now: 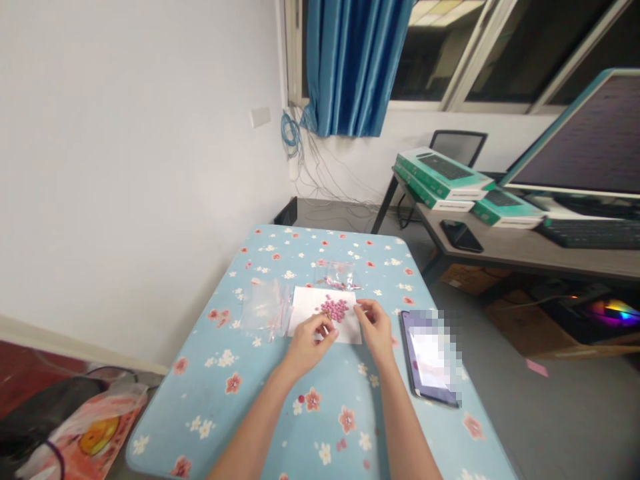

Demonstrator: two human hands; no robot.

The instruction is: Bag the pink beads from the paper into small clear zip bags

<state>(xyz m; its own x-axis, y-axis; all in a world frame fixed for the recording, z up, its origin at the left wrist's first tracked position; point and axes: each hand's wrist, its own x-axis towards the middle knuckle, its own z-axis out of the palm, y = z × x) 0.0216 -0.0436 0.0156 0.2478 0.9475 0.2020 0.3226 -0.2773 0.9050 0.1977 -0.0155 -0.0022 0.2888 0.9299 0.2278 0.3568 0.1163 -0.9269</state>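
Observation:
A white sheet of paper [303, 307] lies on the flowered table, with a pile of small pink pieces [334, 309] on it. At the lower edge of the pile, my left hand [311, 341] is curled, thumb and index finger close together. What it pinches, if anything, is too small to make out. My right hand [376, 328] sits at the sheet's right edge, its thumb and bent fingertips on that edge. Left of the paper is a clear plastic bag [265, 308], touching it. Another clear bag [340, 275] with some small pieces inside lies just behind the sheet.
A tablet [425, 360] with a partly blurred screen lies on the table's right side. The blue flowered tabletop [220, 400] stands beside a white wall. On a desk to the right are green keyboard boxes [440, 175], a phone [461, 235], a keyboard and a monitor.

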